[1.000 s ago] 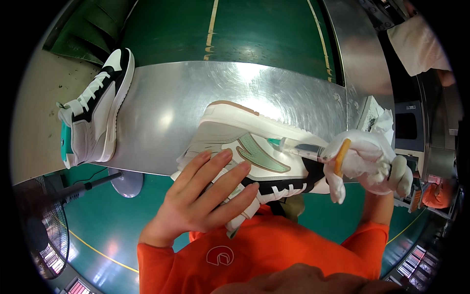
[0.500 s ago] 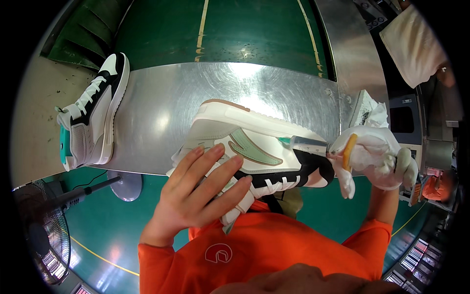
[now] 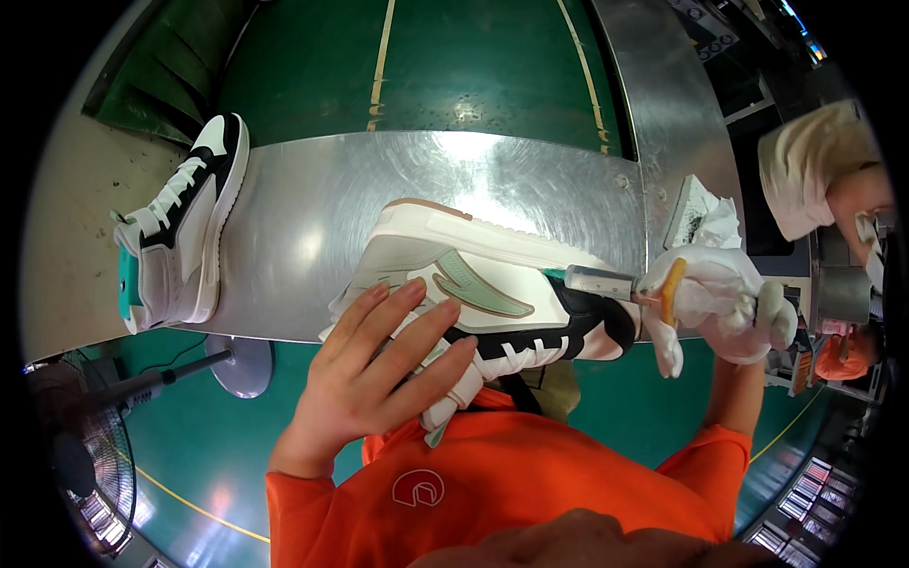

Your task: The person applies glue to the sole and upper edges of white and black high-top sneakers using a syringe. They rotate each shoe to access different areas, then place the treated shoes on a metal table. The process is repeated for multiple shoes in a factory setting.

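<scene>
We count two high-top sneakers, one syringe and two bare forearms, the right ending in a white glove. The nearer sneaker (image 3: 511,270) lies on its side at the centre, sole toward twelve o'clock; the other sneaker (image 3: 197,218) is near ten o'clock. Both rest on a scratched, shiny metal table (image 3: 312,180). The nearer upper is smooth white and grey panels with black trim and a mint, hook-shaped patch.

At seven o'clock, our left hand (image 3: 365,374) lays spread fingers over its heel end; with the thumb hidden, we cannot tell whether it grips. At three o'clock, our right hand (image 3: 715,298) grasps the clear, tubular syringe (image 3: 598,282), its rear hidden in the glove. We cannot make out whether its green tip touches the shoe.
</scene>
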Available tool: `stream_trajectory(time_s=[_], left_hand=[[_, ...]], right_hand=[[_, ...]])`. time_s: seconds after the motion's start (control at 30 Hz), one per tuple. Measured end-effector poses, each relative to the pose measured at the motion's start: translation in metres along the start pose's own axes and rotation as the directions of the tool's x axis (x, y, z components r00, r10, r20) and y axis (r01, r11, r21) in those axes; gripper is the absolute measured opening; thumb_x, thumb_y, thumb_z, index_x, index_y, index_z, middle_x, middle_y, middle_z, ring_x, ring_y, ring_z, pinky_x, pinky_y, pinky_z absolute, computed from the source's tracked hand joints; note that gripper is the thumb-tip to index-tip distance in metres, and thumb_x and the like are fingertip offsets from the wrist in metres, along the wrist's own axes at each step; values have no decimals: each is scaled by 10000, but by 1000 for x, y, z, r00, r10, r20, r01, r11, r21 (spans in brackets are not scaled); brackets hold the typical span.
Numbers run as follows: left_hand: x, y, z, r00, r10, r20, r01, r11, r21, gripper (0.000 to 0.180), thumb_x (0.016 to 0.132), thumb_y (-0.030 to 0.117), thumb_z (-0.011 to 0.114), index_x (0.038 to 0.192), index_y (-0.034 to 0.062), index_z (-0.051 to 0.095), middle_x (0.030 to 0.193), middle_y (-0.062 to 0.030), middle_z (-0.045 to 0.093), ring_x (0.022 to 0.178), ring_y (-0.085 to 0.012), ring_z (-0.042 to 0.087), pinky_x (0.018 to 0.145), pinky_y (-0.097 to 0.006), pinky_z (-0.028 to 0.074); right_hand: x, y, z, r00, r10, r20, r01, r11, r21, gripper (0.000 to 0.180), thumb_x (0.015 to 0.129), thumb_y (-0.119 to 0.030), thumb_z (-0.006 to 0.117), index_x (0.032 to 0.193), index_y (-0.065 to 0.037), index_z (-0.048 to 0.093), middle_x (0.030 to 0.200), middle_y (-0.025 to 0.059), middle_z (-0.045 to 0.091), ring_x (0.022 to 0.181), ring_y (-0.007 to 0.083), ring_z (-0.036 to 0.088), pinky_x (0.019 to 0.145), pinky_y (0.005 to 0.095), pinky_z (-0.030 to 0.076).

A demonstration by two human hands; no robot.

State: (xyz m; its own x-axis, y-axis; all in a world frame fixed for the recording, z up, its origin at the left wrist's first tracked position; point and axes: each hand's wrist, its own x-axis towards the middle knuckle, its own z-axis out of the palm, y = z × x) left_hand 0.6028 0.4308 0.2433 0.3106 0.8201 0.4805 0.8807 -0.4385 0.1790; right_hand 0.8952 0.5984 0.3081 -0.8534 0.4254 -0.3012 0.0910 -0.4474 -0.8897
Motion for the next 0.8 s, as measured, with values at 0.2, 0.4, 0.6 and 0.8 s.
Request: stream_trajectory(time_s=[0.2, 0.4, 0.6, 0.8], left_hand=[[-1, -4, 3, 999, 32, -6, -32, 999, 29, 263, 749, 155, 653, 1000, 218, 699, 1189, -28, 623, 1110, -270, 585, 886, -429, 520], [3, 1, 3, 1000, 6, -29, -5, 999, 49, 238, 716, 151, 680, 942, 220, 710, 1126, -25, 651, 1090, -270, 598, 882, -430, 527], [9, 4, 1, 1000, -3, -10, 3, 998, 56, 222, 702, 167, 703, 924, 176, 697, 1083, -50, 671, 1088, -295, 610, 873, -446, 536], [18, 3, -4, 999, 23, 22, -23, 999, 23, 299, 690, 223, 725, 971, 128, 684, 1102, -86, 665, 1063, -344, 618, 872, -464, 524]], right_hand=[[-7, 6, -1, 995, -91, -38, 92, 995, 30, 1167, 515, -713, 741, 1168, 217, 476, 780, 222, 616, 601, 267, 640, 509, 308, 527], [-17, 13, -5, 989, -138, -48, 140, 989, 48, 1106, 556, -681, 733, 1163, 209, 482, 767, 216, 618, 582, 265, 631, 509, 305, 520], [-33, 25, -12, 978, -195, -79, 201, 977, 77, 1046, 597, -648, 725, 1158, 202, 488, 754, 211, 619, 563, 263, 621, 510, 302, 513], [-52, 42, -16, 956, -276, -103, 287, 951, 114, 985, 638, -615, 717, 1153, 194, 494, 741, 206, 620, 544, 260, 612, 510, 300, 507]])
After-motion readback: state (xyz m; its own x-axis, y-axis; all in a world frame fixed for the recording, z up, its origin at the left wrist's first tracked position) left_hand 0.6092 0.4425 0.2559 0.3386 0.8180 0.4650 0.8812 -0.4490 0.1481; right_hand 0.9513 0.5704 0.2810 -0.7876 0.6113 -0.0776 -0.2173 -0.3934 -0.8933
